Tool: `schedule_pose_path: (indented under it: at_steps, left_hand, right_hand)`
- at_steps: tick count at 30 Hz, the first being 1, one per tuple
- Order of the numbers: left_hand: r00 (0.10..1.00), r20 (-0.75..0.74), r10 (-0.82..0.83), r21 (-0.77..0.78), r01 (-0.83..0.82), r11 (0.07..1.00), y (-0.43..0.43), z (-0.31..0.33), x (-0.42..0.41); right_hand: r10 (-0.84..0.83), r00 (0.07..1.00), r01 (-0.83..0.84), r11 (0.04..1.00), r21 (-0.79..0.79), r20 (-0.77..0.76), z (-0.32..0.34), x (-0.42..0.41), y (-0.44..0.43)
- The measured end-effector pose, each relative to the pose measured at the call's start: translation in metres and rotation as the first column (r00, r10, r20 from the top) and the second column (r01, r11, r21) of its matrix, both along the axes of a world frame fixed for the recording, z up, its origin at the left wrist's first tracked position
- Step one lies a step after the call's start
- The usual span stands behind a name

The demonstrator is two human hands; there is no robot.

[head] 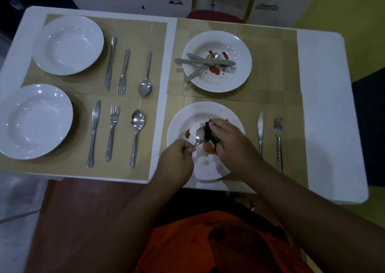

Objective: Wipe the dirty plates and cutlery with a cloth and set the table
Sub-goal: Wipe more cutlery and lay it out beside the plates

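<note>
Over near dirty plate [208,168] | left hand [177,158] grips spoon [199,136] | right hand [229,139] clutches cloth [208,133]

Table [325,106], four mats [135,32] on it, two by two.

Far-left plate [68,44] on its mat. To its right, in a row and apart: far-left knife [110,64], far-left fork [123,72], far-left spoon [145,74].

Near-left plate [35,121], same row rightward: near-left knife [93,133], near-left fork [111,133], near-left spoon [136,137].

Far-right plate [216,85] carries crossed cutlery [205,64], handles over its left rim.

Near-right plate [208,168] by the table's front edge. Right knife [260,133] and right fork [278,143] on the mat to its right, side by side.

Over this plate, left hand [177,160] holds held spoon [198,137] by the handle. Right hand [229,141] is just right of it with cloth [208,133], which seems to touch the spoon's bowl.

Chair [214,16] behind the table's far edge.
</note>
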State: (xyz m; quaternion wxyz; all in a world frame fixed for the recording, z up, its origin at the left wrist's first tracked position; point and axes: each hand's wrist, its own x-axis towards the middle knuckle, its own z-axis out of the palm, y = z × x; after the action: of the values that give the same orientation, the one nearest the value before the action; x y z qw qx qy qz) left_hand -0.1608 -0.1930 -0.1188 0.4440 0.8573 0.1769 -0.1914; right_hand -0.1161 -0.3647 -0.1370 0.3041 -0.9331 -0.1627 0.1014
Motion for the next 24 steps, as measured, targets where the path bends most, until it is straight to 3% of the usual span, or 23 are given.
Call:
schedule_pose_path:
  at_steps: [4,6,11,14,21,24]
  left_hand:
    - [0.963,-0.131,0.234,-0.201,-0.257,0.945,-0.005,0.007,-0.001]
    - [0.959,-0.145,0.243,-0.203,-0.269,0.941,-0.008,0.009,0.003]
    - [0.969,-0.195,0.155,-0.252,-0.202,0.946,-0.038,0.013,0.017]
    - [0.977,-0.204,0.07,-0.32,-0.134,0.938,-0.072,0.01,0.027]
    - [0.984,-0.085,-0.154,-0.189,0.136,0.973,-0.168,-0.009,0.055]
    - [0.971,-0.115,-0.209,-0.141,0.192,0.971,-0.204,-0.023,0.065]
  right_hand:
    - [-0.156,0.987,0.156,0.988,-0.012,-0.043,0.0,0.007,-0.022]
    - [-0.21,0.976,0.212,0.977,0.03,-0.054,0.002,0.005,-0.029]
    - [-0.282,0.959,0.278,0.951,0.135,0.013,0.005,-0.005,-0.051]
    - [-0.331,0.943,0.33,0.931,0.158,-0.025,0.004,-0.013,-0.073]
    - [-0.503,0.862,0.507,0.851,0.137,-0.06,-0.006,-0.024,-0.154]
    - [-0.567,0.819,0.573,0.811,0.115,-0.083,-0.013,-0.026,-0.187]
